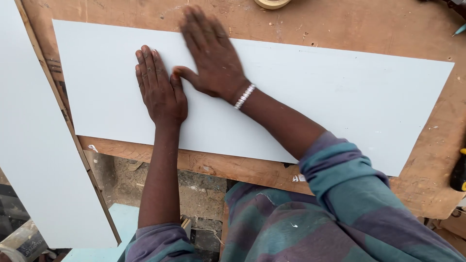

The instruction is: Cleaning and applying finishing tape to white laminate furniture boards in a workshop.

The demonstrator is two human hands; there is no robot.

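A long pale grey-white panel (315, 97) lies flat on a worn wooden workbench (369, 24). My left hand (160, 87) rests palm down on the panel's left part, fingers together and stretched out. My right hand (211, 53) lies flat just beside it, a little farther up, its fingertips reaching over the panel's far edge and looking blurred. A beaded bracelet (244, 96) sits on my right wrist. Neither hand holds anything.
A second pale panel (34, 145) leans at the left of the bench. A roll of tape (272, 3) sits at the far edge, a black and yellow tool (459, 170) at the right edge, a teal pen tip (459, 30) at top right.
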